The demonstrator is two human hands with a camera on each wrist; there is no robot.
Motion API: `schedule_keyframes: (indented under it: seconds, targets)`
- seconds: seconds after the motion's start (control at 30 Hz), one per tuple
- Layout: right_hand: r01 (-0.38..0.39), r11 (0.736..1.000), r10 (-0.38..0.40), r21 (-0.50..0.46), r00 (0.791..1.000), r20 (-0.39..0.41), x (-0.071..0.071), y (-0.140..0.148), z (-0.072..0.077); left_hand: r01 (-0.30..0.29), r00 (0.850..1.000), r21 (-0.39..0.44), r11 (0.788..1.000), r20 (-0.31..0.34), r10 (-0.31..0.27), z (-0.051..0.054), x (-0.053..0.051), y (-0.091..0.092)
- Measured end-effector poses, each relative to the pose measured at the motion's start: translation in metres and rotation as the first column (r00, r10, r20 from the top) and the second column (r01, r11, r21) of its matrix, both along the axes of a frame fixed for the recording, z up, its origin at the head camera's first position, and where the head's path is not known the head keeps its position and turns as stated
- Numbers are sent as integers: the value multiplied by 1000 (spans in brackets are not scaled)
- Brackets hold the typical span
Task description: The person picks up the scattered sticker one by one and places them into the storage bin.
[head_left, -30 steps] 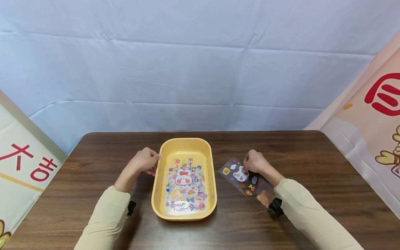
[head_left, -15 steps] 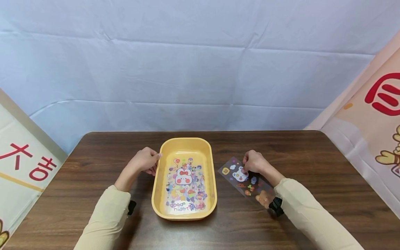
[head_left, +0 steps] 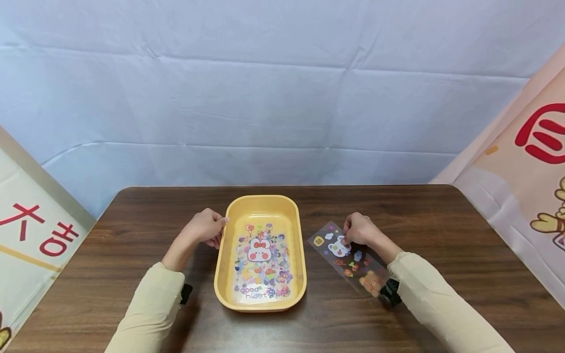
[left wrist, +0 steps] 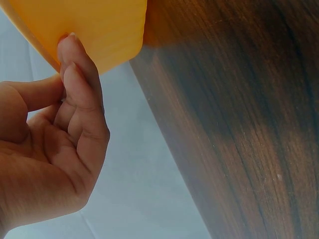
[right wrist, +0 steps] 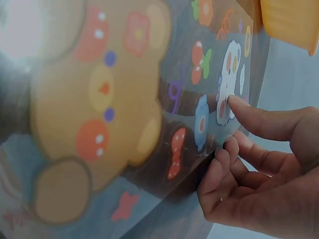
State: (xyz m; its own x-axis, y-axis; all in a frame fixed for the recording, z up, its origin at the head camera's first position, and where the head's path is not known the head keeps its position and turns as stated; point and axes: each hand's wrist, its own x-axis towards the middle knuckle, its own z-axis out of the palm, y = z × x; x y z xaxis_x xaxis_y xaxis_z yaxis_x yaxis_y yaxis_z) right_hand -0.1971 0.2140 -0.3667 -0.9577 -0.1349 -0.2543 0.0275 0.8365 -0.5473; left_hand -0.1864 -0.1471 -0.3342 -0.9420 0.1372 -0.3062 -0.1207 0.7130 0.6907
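A yellow plastic tray [head_left: 222,294] lies on the table, with clear sticker sheets [head_left: 260,264] inside it, a bunny face printed on top. My left hand [head_left: 203,226] pinches the tray's left rim; in the left wrist view its thumb and fingers meet at the yellow wall. Right of the tray, my right hand [head_left: 363,229] pinches a transparent sticker sheet [head_left: 340,264] by its edge, thumb on the white animal face. In the right wrist view the sheet shows a brown bear [right wrist: 99,89], cherries and flowers, and fingers curl behind it. It looks slightly raised off the table.
The dark wood table [head_left: 154,211] ends at a back edge before a pale cloth backdrop [head_left: 282,98]. Printed banners with red characters hang at the left [head_left: 39,230] and right [head_left: 529,162]. Black straps with cameras [head_left: 390,291] sit on the wrists.
The sticker sheet's near end has shifted very slightly to the left. Both hands and the tray stay practically where they were.
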Motion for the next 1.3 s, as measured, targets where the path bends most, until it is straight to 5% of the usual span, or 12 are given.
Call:
schedule_keyframes:
  seconds: [1.3]
  targets:
    - [-30, 994, 31, -107, 1000, 5, -1, 13, -2, 3, 1000, -15, 1000, -14, -3, 0, 2, -1]
